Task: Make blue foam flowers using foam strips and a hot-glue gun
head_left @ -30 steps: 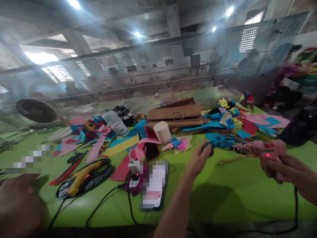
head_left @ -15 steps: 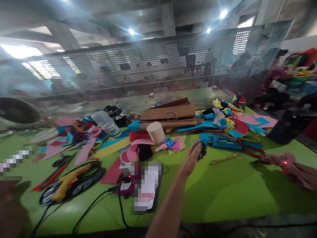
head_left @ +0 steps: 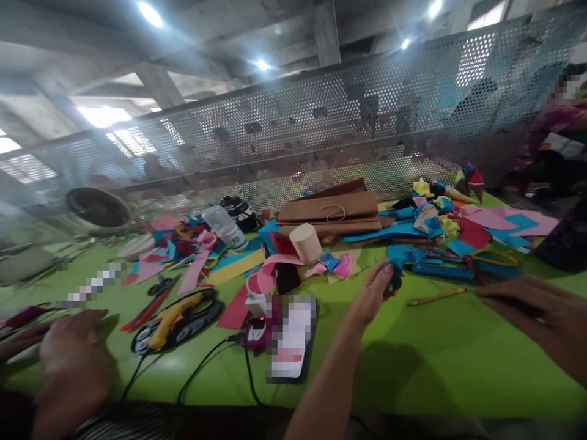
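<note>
- The left hand (head_left: pixel 373 292) grips the blue piece (head_left: pixel 393 276), left of the stick (head_left: pixel 435 297).
- The pink tool is gone from view, likely pausing its use; the right hand (head_left: pixel 539 318), right of the stick, has an unclear grip.

number 10, on clear plastic cup (head_left: pixel 222 224)

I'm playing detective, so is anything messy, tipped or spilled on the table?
Paper scraps overlap messily across the green table. The clear container looks tilted, though the camera's slant may cause that. I see no spill.
</note>
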`<action>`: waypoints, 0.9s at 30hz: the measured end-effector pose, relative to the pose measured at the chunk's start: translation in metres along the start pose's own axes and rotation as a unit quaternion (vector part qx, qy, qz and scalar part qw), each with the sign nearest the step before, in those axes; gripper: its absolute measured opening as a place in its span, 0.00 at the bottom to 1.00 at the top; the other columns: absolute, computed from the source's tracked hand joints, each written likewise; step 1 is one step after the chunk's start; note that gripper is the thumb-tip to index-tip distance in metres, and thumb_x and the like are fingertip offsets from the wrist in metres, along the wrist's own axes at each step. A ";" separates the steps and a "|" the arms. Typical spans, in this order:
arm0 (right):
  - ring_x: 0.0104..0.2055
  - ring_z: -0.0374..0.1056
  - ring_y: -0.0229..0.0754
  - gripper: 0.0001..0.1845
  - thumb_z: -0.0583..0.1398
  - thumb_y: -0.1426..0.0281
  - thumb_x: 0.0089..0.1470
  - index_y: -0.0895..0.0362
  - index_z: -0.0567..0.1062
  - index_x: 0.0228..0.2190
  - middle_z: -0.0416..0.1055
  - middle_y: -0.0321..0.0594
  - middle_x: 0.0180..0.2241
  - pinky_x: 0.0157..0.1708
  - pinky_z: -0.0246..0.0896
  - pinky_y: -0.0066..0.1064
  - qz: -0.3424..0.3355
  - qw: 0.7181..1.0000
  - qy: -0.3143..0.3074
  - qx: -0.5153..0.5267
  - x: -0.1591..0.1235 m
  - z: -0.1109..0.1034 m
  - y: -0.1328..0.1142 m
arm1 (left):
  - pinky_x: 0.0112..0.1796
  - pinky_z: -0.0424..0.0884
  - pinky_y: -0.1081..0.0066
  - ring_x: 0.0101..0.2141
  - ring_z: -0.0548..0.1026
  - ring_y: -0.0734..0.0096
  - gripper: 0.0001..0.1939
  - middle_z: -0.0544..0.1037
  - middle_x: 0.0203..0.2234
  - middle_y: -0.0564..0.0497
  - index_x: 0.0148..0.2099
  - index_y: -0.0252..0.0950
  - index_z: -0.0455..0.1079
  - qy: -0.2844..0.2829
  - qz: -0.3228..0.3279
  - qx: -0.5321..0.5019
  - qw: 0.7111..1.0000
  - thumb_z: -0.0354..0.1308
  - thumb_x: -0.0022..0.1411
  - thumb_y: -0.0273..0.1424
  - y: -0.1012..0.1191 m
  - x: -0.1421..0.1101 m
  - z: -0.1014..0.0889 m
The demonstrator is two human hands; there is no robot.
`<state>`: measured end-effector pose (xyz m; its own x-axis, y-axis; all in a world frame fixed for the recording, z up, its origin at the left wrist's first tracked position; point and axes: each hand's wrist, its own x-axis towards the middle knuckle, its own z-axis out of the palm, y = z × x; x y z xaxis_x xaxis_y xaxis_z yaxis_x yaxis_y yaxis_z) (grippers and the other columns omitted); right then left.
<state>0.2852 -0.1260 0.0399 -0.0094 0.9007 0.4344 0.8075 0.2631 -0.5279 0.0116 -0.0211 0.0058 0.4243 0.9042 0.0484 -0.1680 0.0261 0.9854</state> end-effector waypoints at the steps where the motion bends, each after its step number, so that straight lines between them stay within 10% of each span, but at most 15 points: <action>1: 0.43 0.79 0.51 0.14 0.61 0.54 0.64 0.42 0.85 0.41 0.82 0.41 0.43 0.44 0.73 0.39 -0.043 0.999 -0.016 0.027 0.009 0.011 -0.014 | 0.27 0.57 0.75 0.26 0.63 0.77 0.30 0.71 0.30 0.53 0.43 0.36 0.70 -0.002 0.003 0.003 1.000 0.56 0.63 0.60 -0.001 0.000 0.000; 10: 0.38 0.78 0.46 0.14 0.58 0.64 0.68 0.49 0.84 0.44 0.81 0.41 0.39 0.38 0.70 0.34 -0.127 0.992 0.008 0.016 0.050 0.081 -0.065 | 0.30 0.58 0.75 0.28 0.62 0.77 0.28 0.67 0.29 0.55 0.46 0.36 0.71 -0.006 0.013 -0.015 1.000 0.59 0.63 0.58 -0.008 0.002 0.000; 27: 0.37 0.76 0.44 0.12 0.58 0.70 0.63 0.50 0.82 0.39 0.79 0.39 0.37 0.36 0.67 0.32 -0.148 0.987 -0.062 0.002 0.063 0.083 -0.059 | 0.29 0.59 0.74 0.27 0.61 0.77 0.34 0.65 0.27 0.56 0.57 0.37 0.72 -0.033 -0.003 -0.018 0.999 0.59 0.62 0.59 -0.004 0.001 -0.001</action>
<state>0.1879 -0.0561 0.0384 -0.3173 0.8189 0.4783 0.7563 0.5228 -0.3934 0.0122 -0.0204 0.0016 0.4826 0.8742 0.0535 -0.1963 0.0485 0.9793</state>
